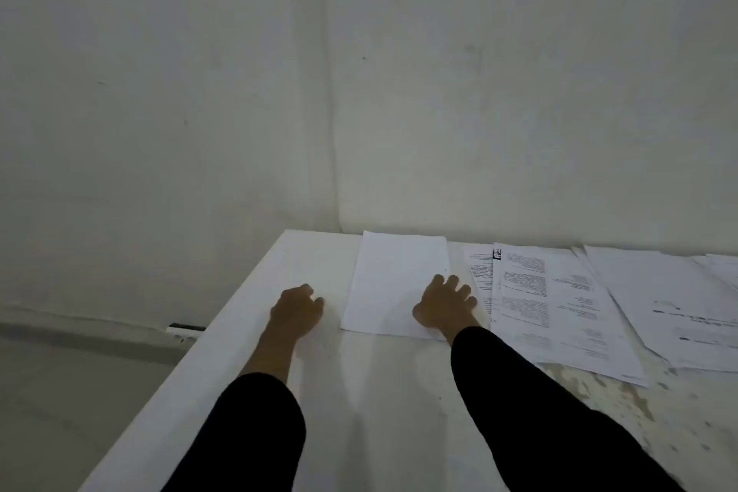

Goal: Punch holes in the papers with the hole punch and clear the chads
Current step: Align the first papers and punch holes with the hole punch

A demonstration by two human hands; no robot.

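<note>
A blank white sheet or thin stack of paper [389, 284] lies on the white table [359, 391] near its far edge. My right hand [445, 302] rests on the sheet's near right corner with its fingers bent. My left hand [297, 310] lies on the bare table just left of the sheet, fingers curled under, holding nothing that shows. No hole punch is in view.
Several printed sheets [559, 304] are spread over one another to the right, reaching the frame's edge. The table's left edge [191, 363] runs diagonally, with floor beyond it. A pale wall [399, 92] stands right behind the table.
</note>
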